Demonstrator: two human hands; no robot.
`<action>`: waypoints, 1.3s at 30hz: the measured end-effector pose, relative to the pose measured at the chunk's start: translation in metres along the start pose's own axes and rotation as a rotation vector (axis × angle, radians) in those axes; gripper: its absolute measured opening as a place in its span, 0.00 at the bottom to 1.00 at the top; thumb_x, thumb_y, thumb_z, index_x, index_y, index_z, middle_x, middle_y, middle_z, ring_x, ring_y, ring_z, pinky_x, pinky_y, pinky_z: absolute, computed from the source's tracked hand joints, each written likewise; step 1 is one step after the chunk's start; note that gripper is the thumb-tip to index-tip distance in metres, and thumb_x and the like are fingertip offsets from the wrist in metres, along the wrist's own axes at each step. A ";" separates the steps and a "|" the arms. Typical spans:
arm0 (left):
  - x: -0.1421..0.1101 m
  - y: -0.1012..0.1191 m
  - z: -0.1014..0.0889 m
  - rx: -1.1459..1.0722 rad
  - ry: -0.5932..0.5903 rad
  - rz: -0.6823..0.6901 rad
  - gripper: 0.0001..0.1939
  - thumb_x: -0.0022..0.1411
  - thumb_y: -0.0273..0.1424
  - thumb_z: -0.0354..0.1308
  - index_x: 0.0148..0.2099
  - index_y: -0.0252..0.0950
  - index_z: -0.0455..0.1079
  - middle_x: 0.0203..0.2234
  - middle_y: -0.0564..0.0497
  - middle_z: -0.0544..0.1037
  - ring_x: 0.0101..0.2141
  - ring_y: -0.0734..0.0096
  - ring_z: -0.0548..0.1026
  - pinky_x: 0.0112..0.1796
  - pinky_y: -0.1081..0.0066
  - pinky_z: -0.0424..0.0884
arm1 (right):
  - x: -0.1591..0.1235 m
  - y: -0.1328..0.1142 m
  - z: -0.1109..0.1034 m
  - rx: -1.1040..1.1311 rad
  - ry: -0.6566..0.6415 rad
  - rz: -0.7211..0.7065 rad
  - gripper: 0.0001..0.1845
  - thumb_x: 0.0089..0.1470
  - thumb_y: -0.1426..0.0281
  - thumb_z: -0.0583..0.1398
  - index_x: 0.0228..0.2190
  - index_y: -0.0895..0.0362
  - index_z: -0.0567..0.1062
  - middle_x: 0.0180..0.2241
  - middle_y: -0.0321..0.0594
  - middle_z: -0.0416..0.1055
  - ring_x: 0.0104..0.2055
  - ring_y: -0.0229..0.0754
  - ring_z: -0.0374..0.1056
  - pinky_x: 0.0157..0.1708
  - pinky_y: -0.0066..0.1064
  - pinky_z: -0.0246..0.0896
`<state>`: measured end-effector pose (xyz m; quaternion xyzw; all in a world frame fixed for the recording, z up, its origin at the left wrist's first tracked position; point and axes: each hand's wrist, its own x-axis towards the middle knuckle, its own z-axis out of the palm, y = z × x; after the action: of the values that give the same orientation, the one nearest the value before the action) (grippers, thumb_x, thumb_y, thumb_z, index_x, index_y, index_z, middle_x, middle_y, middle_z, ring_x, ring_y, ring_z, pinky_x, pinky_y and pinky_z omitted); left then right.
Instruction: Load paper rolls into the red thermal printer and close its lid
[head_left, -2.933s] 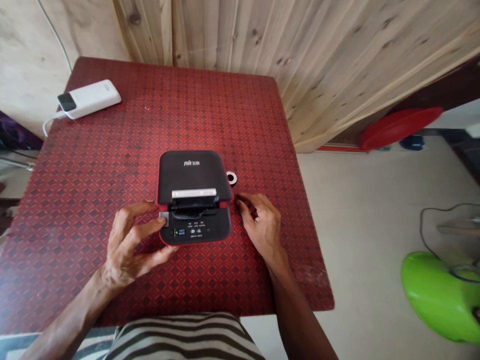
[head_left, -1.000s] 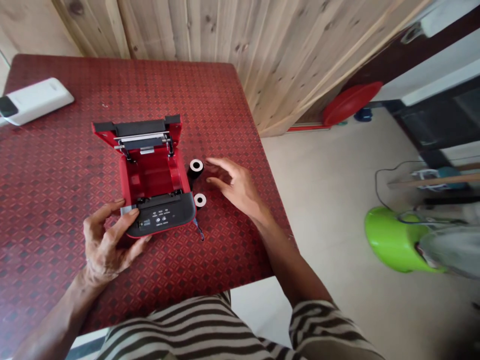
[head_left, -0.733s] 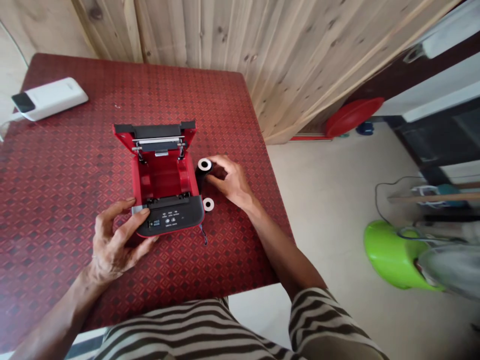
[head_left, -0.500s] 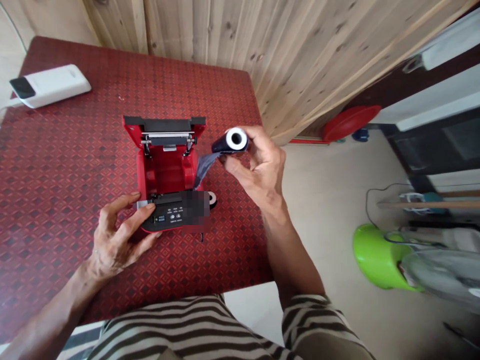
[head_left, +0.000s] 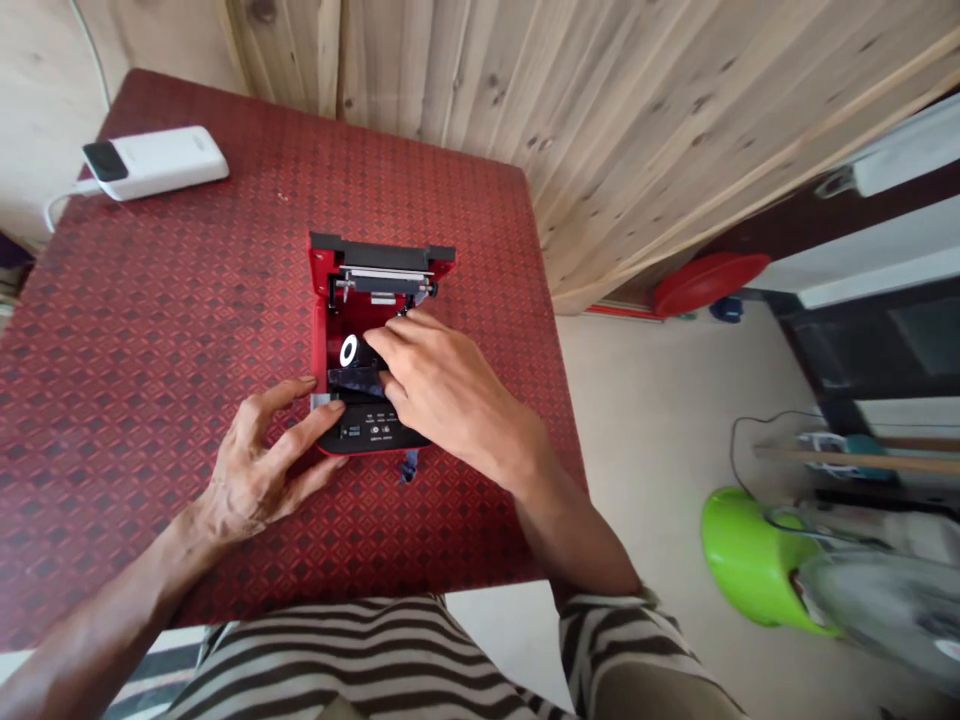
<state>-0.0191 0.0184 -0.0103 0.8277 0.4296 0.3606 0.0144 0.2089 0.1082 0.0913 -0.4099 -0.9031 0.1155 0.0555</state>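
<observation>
A small red and black printer [head_left: 375, 428] stands on the table with its lid [head_left: 386, 258] raised. My left hand [head_left: 259, 465] grips its front left corner, fingers on the panel edge and side. My right hand [head_left: 457, 385] reaches into the printer's bay, closed on a dark roll [head_left: 349, 350] with a white core. The roll lies sideways, its white end to the left; my fingers cover its right part. A loose dark strip [head_left: 358, 382] from it lies along the bay's front edge. A crumpled dark piece [head_left: 409, 466] sticks out below the printer's front.
A white power bank [head_left: 169, 163] with a white cable lies at the table's back left. A patterned red cloth [head_left: 247, 260] covers the table, and a wooden plank wall [head_left: 480, 100] rises behind. On the floor at right is a green bin [head_left: 750, 560].
My right hand has brought the roll from the air right of the printer down and left into its bay. My left hand keeps its grip. The view has shifted slightly.
</observation>
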 end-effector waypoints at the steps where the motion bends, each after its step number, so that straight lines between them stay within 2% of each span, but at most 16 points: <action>1: -0.001 0.000 0.000 0.002 -0.002 0.002 0.36 0.64 0.34 0.69 0.71 0.43 0.63 0.61 0.36 0.70 0.55 0.54 0.76 0.51 0.58 0.80 | 0.004 -0.003 0.004 -0.045 -0.018 0.027 0.11 0.62 0.82 0.60 0.42 0.60 0.79 0.42 0.47 0.80 0.48 0.48 0.75 0.50 0.40 0.72; 4: -0.002 0.000 0.001 -0.009 -0.006 0.010 0.37 0.64 0.34 0.69 0.72 0.43 0.61 0.62 0.36 0.69 0.56 0.53 0.76 0.51 0.58 0.80 | 0.012 -0.010 0.004 -0.115 -0.097 0.048 0.13 0.64 0.83 0.57 0.40 0.60 0.80 0.39 0.48 0.80 0.43 0.48 0.77 0.41 0.37 0.71; 7: -0.001 0.000 -0.001 -0.014 -0.013 0.001 0.38 0.65 0.34 0.68 0.73 0.43 0.59 0.61 0.36 0.69 0.55 0.54 0.76 0.51 0.59 0.80 | 0.017 -0.012 -0.002 -0.157 -0.193 0.030 0.17 0.65 0.84 0.54 0.39 0.60 0.81 0.38 0.49 0.80 0.41 0.49 0.77 0.39 0.36 0.69; 13: -0.001 0.001 -0.002 -0.012 -0.035 0.009 0.38 0.66 0.33 0.68 0.73 0.42 0.58 0.59 0.35 0.69 0.54 0.53 0.76 0.49 0.58 0.81 | 0.027 -0.003 0.010 -0.137 -0.200 0.042 0.18 0.67 0.83 0.52 0.42 0.60 0.82 0.39 0.51 0.81 0.42 0.51 0.77 0.42 0.39 0.69; 16: -0.002 0.001 -0.002 -0.011 -0.034 0.002 0.38 0.66 0.33 0.67 0.74 0.43 0.58 0.60 0.35 0.69 0.54 0.54 0.75 0.50 0.58 0.81 | 0.030 0.000 0.016 -0.141 -0.183 0.028 0.18 0.68 0.81 0.52 0.43 0.59 0.82 0.40 0.50 0.80 0.46 0.51 0.77 0.46 0.39 0.69; 21: -0.001 0.000 -0.002 -0.009 -0.028 0.001 0.38 0.66 0.33 0.67 0.74 0.43 0.58 0.60 0.36 0.68 0.54 0.54 0.75 0.50 0.59 0.80 | 0.025 0.001 0.007 -0.093 -0.215 0.046 0.18 0.67 0.82 0.52 0.44 0.60 0.80 0.42 0.50 0.81 0.45 0.48 0.77 0.45 0.39 0.71; 23: 0.000 0.000 -0.001 -0.013 -0.021 0.005 0.38 0.66 0.32 0.67 0.74 0.43 0.58 0.59 0.36 0.69 0.55 0.55 0.75 0.50 0.60 0.80 | 0.016 0.004 -0.001 0.007 -0.168 0.008 0.20 0.66 0.84 0.52 0.49 0.60 0.79 0.47 0.49 0.81 0.47 0.47 0.77 0.50 0.40 0.72; 26: -0.001 0.001 -0.002 -0.029 -0.017 0.004 0.36 0.66 0.34 0.67 0.72 0.42 0.60 0.60 0.36 0.69 0.55 0.55 0.75 0.52 0.60 0.79 | -0.004 0.008 -0.008 0.228 -0.044 -0.158 0.26 0.65 0.86 0.52 0.58 0.57 0.75 0.55 0.45 0.79 0.55 0.45 0.73 0.61 0.45 0.68; 29: 0.004 0.002 -0.011 -0.058 -0.056 0.001 0.35 0.69 0.43 0.63 0.72 0.40 0.60 0.60 0.35 0.69 0.56 0.53 0.75 0.52 0.57 0.78 | -0.023 0.009 -0.005 0.358 0.056 -0.246 0.25 0.65 0.84 0.55 0.58 0.55 0.74 0.54 0.44 0.78 0.56 0.45 0.72 0.64 0.48 0.66; 32: 0.024 0.001 -0.027 -0.058 -0.074 0.014 0.35 0.72 0.49 0.58 0.73 0.39 0.57 0.58 0.37 0.71 0.56 0.54 0.74 0.53 0.57 0.77 | -0.032 0.007 0.007 0.365 0.138 -0.219 0.16 0.68 0.80 0.57 0.52 0.56 0.78 0.46 0.44 0.77 0.50 0.45 0.71 0.55 0.43 0.72; 35: 0.064 -0.006 -0.038 0.011 -0.027 0.061 0.35 0.71 0.48 0.59 0.73 0.39 0.58 0.60 0.38 0.71 0.59 0.55 0.72 0.59 0.55 0.73 | -0.036 0.003 0.016 0.332 0.200 -0.192 0.12 0.69 0.80 0.57 0.43 0.56 0.79 0.42 0.43 0.75 0.46 0.44 0.70 0.50 0.38 0.73; 37: 0.095 -0.015 -0.039 0.062 0.025 0.086 0.33 0.74 0.47 0.55 0.73 0.35 0.58 0.64 0.37 0.68 0.62 0.54 0.69 0.64 0.51 0.67 | -0.039 0.001 0.020 0.290 0.261 -0.176 0.11 0.69 0.80 0.57 0.41 0.57 0.79 0.41 0.43 0.75 0.45 0.43 0.69 0.49 0.37 0.72; 39: 0.122 -0.024 -0.034 0.059 0.005 0.044 0.32 0.77 0.46 0.48 0.73 0.31 0.56 0.68 0.35 0.65 0.68 0.49 0.63 0.67 0.47 0.62 | -0.043 -0.001 0.023 0.245 0.357 -0.163 0.10 0.69 0.79 0.58 0.39 0.58 0.79 0.40 0.43 0.75 0.43 0.43 0.69 0.46 0.35 0.72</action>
<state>-0.0115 0.1113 0.0783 0.8362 0.4219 0.3499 -0.0189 0.2324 0.0712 0.0690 -0.3396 -0.8884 0.1449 0.2727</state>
